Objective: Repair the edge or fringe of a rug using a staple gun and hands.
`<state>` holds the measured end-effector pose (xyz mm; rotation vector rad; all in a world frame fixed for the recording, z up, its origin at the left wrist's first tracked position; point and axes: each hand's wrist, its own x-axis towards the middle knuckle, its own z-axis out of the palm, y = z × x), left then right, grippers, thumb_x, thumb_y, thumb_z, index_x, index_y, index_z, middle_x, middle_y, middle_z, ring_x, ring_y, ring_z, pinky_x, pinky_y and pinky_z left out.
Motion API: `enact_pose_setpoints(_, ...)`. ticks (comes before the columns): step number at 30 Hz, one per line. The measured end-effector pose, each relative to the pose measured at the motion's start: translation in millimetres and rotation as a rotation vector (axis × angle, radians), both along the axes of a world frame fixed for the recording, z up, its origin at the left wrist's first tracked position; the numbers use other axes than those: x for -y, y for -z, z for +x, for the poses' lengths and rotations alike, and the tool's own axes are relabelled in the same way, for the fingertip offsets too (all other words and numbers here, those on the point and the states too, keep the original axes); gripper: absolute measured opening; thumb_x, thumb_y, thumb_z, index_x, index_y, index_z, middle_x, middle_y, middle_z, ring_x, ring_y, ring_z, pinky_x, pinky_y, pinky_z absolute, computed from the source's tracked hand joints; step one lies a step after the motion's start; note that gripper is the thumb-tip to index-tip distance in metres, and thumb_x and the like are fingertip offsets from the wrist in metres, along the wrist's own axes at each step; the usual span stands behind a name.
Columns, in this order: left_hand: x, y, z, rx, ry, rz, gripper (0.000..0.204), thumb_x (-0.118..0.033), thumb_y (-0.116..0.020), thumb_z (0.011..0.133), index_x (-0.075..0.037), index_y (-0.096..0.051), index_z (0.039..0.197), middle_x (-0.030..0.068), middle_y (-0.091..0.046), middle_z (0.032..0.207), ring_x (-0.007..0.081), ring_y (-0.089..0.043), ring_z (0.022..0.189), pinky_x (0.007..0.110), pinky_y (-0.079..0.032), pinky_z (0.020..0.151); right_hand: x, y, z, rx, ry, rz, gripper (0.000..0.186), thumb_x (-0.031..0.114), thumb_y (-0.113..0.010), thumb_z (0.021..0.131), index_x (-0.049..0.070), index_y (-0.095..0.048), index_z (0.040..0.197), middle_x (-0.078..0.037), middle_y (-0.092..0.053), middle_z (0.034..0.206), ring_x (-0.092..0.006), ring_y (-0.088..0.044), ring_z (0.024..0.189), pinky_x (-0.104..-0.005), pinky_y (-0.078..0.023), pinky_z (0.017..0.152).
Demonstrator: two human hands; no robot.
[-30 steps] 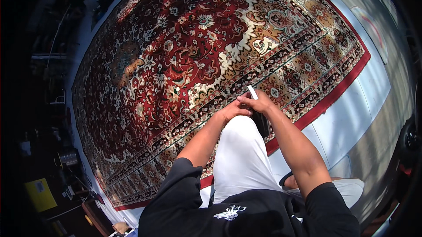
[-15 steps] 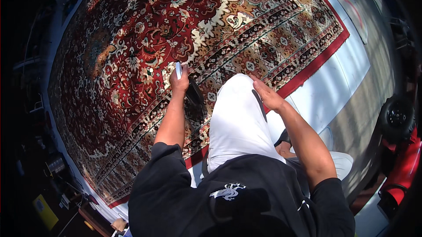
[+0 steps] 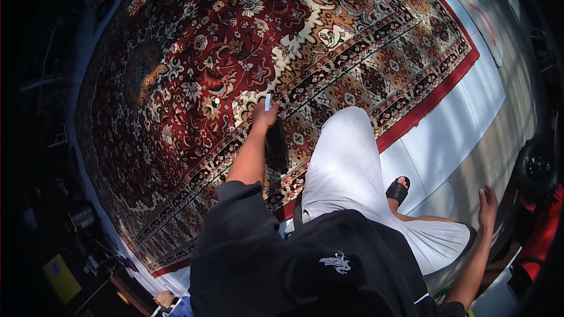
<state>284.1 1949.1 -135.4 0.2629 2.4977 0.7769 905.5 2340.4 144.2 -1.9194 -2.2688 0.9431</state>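
Over the border of a large red patterned carpet (image 3: pixel 235 82), my left hand (image 3: pixel 264 115) is closed around a small white object (image 3: pixel 268 102). Only one end of it sticks out above the fist; the rest is hidden, so its kind is unclear. A dark patch, perhaps a shadow, lies on the carpet just right of that hand. Out at the right side, past my bent knee, my right hand (image 3: pixel 487 208) hangs open over the grey floor, its fingers stretched out and holding nothing. It is nearest to a red machine with a black wheel.
The red machine (image 3: pixel 543 235) and its black wheel (image 3: pixel 537 164) stand at the right rim. White sheeting (image 3: pixel 452 111) borders the carpet. My sandalled foot (image 3: pixel 399 190) rests beside it. A yellow item (image 3: pixel 61 279) and dark clutter fill the lower left.
My right hand has left my knee and swung outward to the right. The left hand, still closed on the white object, sits slightly further right and lower in view. The view has shifted.
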Motion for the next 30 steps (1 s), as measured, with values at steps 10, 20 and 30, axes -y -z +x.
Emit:
enact_pose_setpoints(10,-20.7,-10.3,7.7,0.175,-0.075,0.073,0.036,-0.038,-0.071,0.081,-0.004,-0.07,0.094,0.0173,-0.07,0.087,0.027,-0.068,0.083,0.039,-0.05,0.076,96.5,9.6,56.1,-0.856,0.689,-0.489,0.061,0.051,-0.049,0.096,0.0,-0.057,0.127,-0.012,-0.065,0.113,-0.0261,-0.061,0.104,-0.0372,-0.048,0.092)
enact_pose_setpoints(20,-64.0,-6.2,14.6,0.025,0.042,0.387,0.025,-0.028,-0.071,0.083,-0.004,-0.068,0.084,0.0077,-0.067,0.075,0.019,-0.063,0.069,0.034,-0.048,0.067,147.7,13.9,81.0,-0.997,0.852,-0.687,0.086,0.071,-0.056,0.083,0.01,-0.044,0.142,-0.009,-0.05,0.142,-0.0311,-0.05,0.126,-0.0478,-0.038,0.108)
enact_pose_setpoints(30,-184.5,-44.6,1.4,0.218,-0.177,0.43,0.03,-0.033,-0.076,0.081,-0.004,-0.067,0.082,0.0021,-0.065,0.073,0.0135,-0.058,0.065,0.031,-0.045,0.063,56.0,3.9,21.5,-0.439,0.592,-0.576,0.049,0.048,-0.062,0.091,0.005,-0.065,0.115,-0.01,-0.069,0.104,-0.0235,-0.066,0.095,-0.0367,-0.05,0.086)
